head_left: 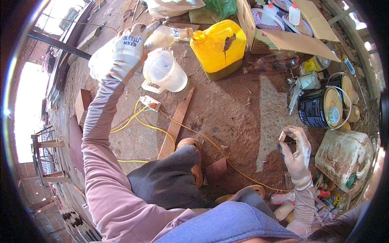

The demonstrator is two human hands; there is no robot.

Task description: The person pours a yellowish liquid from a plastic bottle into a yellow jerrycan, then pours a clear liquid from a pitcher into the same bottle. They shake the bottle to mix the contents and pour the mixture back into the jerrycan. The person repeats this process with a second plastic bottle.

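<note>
My left hand, in a white work glove, is closed around a clear plastic bottle. The bottle lies nearly sideways, its neck pointing right at the mouth of a yellow plastic jerrycan; whether the two touch I cannot tell. Just below the bottle stands a translucent measuring jug with a handle. My right hand, also gloved, is raised on the right, thumb and fingers pinched together at a small pale brownish piece too unclear to name. Behind my left wrist shows a whitish translucent container, partly hidden.
A yellow cord runs from a power strip across the dirt floor, past a wooden board. At right are a spray gun, black paint cans and a dirty white jerrycan. An opened cardboard box stands far right.
</note>
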